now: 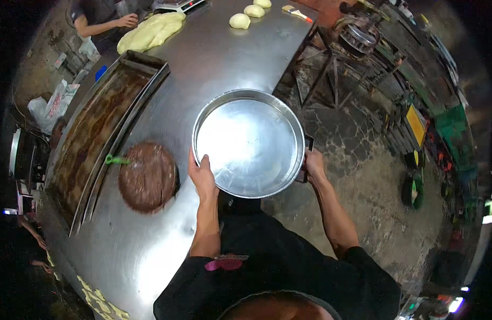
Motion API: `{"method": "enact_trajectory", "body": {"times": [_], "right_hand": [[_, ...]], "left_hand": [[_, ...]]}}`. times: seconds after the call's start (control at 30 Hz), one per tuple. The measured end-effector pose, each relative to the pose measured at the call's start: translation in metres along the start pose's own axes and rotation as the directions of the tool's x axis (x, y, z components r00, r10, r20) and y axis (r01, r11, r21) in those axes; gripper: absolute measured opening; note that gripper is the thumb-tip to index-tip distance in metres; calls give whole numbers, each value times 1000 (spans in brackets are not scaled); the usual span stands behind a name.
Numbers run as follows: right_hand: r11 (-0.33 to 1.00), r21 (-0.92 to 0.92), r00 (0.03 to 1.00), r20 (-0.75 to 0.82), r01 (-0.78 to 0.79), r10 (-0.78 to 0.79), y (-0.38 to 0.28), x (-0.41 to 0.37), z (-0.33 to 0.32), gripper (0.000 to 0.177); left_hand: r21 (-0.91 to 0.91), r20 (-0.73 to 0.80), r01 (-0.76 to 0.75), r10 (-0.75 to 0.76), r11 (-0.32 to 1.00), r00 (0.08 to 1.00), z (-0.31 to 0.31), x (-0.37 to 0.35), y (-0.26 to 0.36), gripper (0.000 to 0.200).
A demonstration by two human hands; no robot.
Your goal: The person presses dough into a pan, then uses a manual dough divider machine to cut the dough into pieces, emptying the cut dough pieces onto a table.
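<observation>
Together: left hand (202, 178), right hand (313, 164) clasp shiny round steel pan (251, 144).

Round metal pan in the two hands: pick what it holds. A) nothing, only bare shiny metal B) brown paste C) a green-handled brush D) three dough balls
A: the round metal pan, gripped at its rim by the left hand and right hand, shows only bare reflective metal inside.
</observation>
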State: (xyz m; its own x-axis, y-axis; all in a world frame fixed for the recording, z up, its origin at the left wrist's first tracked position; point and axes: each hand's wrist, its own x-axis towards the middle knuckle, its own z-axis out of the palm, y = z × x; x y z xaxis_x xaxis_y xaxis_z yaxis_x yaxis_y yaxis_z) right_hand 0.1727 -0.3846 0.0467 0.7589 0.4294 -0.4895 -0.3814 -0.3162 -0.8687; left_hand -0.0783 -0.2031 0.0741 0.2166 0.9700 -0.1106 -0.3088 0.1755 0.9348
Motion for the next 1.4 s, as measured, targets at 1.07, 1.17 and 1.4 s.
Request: {"method": "enact_trajectory", "body": {"times": [1.07, 1.17, 1.4], "right_hand": [[-919, 7, -10, 1000, 395, 3, -472, 834, 18, 37], [-833, 115, -135, 990, 541, 49, -495, 840, 54, 17], [-92, -480, 309, 687, 872, -657, -519, 868, 120, 17]], "left_hand": [[607, -794, 537, 429, 585, 431, 140, 187, -105, 50], [581, -806, 670, 437, 461, 398, 156, 182, -130, 52], [582, -804, 662, 457, 471, 381, 160, 192, -129, 50]]}}
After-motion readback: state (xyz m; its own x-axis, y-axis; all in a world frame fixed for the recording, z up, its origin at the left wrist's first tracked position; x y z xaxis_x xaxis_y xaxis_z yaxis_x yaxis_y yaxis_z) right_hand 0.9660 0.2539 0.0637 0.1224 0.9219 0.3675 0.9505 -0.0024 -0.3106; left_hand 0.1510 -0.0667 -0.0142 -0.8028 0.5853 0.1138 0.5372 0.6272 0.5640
